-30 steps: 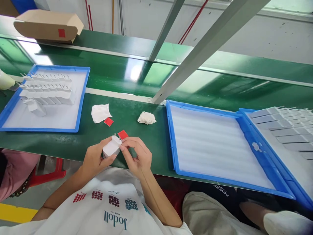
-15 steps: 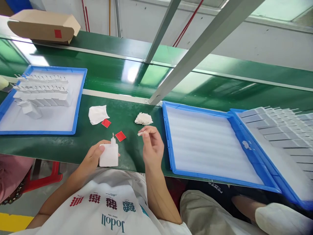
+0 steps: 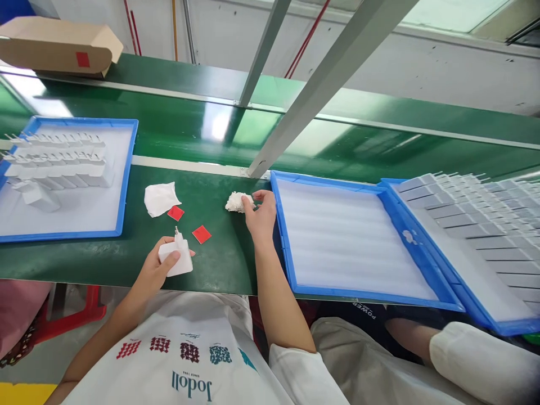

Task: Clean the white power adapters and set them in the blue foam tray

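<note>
At my far left, a row-by-row batch of white plugs sits in a blue tray, prongs showing; whether those are done or waiting, I cannot tell. Next come a white cloth and, just beside it, a red square. My left hand is wrapped around one white plug over the bench's near edge, prongs pointing away from me; I judge this one unfinished, as it is in no tray. A second red square lies near it. Well apart from the left, my right hand reaches forward, arm nearly straight, thumb and fingers at a pale clump's right end; I cannot tell whether they pinch it. Beyond are a white-lined tray and another tray with many more plugs
</note>
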Available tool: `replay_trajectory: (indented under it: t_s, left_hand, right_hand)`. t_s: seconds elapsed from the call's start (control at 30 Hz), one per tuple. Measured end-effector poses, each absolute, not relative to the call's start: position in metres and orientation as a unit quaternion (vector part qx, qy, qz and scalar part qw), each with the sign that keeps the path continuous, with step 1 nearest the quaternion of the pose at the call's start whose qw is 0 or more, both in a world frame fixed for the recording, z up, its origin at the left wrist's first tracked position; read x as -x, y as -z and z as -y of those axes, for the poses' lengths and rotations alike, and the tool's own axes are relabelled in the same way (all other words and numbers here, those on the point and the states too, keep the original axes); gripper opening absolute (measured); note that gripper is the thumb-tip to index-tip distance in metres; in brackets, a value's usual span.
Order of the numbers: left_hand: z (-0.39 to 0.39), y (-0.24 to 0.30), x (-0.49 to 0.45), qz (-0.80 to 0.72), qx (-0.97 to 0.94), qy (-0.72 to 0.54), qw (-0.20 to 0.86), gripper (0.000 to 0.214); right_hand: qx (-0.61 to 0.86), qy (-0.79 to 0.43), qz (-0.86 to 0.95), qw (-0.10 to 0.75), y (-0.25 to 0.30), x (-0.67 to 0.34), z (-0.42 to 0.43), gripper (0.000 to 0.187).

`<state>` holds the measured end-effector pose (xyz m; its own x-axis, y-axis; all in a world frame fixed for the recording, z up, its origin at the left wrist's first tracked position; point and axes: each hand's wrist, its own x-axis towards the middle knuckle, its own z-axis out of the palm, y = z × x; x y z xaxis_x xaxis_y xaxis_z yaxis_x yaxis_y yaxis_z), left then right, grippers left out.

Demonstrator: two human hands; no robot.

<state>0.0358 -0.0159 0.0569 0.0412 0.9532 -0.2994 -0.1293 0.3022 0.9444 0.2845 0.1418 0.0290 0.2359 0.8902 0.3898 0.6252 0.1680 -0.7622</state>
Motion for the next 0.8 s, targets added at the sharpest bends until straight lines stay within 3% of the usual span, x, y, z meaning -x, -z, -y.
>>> replay_trajectory:
  t_s: [0.13, 0.23, 0.33, 0.43, 0.6, 0.8]
  left_hand:
    - [0.013, -0.056, -0.037, -0.534, -0.389, -0.453, 0.599, 0.051]
    - [0.014, -0.055, -0.036, -0.532, -0.396, -0.453, 0.596, 0.050]
    - [0.017, -0.055, -0.034, -0.556, -0.428, -0.436, 0.564, 0.045]
    - [0.020, -0.061, -0.033, -0.573, -0.473, -0.418, 0.523, 0.039]
    - [0.022, -0.071, -0.035, -0.564, -0.507, -0.418, 0.501, 0.035]
    - [0.023, -0.066, -0.034, -0.542, -0.518, -0.444, 0.490, 0.034]
  right_hand:
    - [0.542, -0.080, 0.661, 0.513, -0.045, -0.271, -0.118, 0.015]
    - [0.495, -0.147, 0.755, 0.404, -0.046, -0.250, -0.090, 0.026]
    - [0.511, -0.119, 0.808, 0.268, -0.031, -0.229, -0.065, 0.047]
    - [0.543, -0.067, 0.809, 0.216, -0.015, -0.218, -0.052, 0.044]
    - [0.518, -0.094, 0.806, 0.270, -0.010, -0.220, -0.052, 0.034]
    - [0.488, -0.255, 0.747, 0.371, -0.019, -0.223, -0.052, 0.031]
